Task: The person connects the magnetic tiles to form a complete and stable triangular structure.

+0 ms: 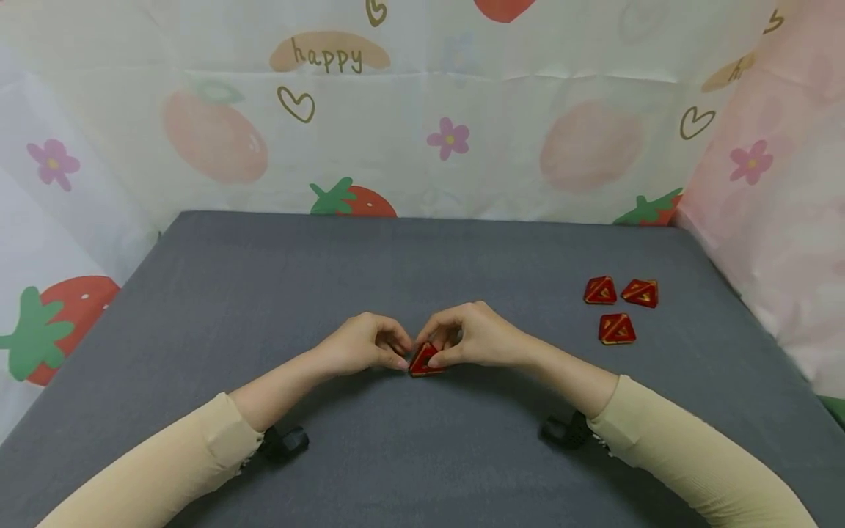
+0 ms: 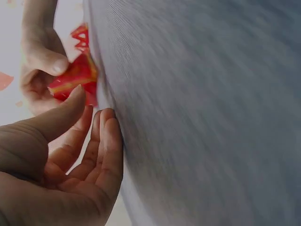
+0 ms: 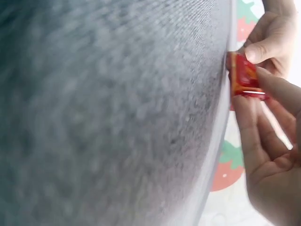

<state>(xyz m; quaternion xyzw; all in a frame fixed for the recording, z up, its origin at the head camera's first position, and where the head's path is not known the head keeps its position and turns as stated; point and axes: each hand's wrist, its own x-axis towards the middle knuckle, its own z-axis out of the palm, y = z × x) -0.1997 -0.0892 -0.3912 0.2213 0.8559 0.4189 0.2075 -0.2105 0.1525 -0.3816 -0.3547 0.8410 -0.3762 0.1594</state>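
Observation:
A small red pyramid-shaped packet with gold edges (image 1: 422,361) sits low at the middle of the grey table, between both hands. My right hand (image 1: 485,337) pinches its right side, thumb in front and fingers behind. At the left corner, the thumb and fingertips of my left hand (image 1: 363,346) pinch the packet. Close up in the left wrist view, the red packet (image 2: 77,75) shows a gold stripe by the left thumb. The right wrist view has both thumbs on the packet (image 3: 245,73), above the cloth. Its underside is hidden.
Three similar red packets lie at the right of the table: one at back left (image 1: 599,291), one at back right (image 1: 642,293) and one in front (image 1: 617,329). Black wrist devices (image 1: 285,444) hang under the sleeves. A printed curtain (image 1: 502,183) borders the grey tabletop (image 1: 396,462).

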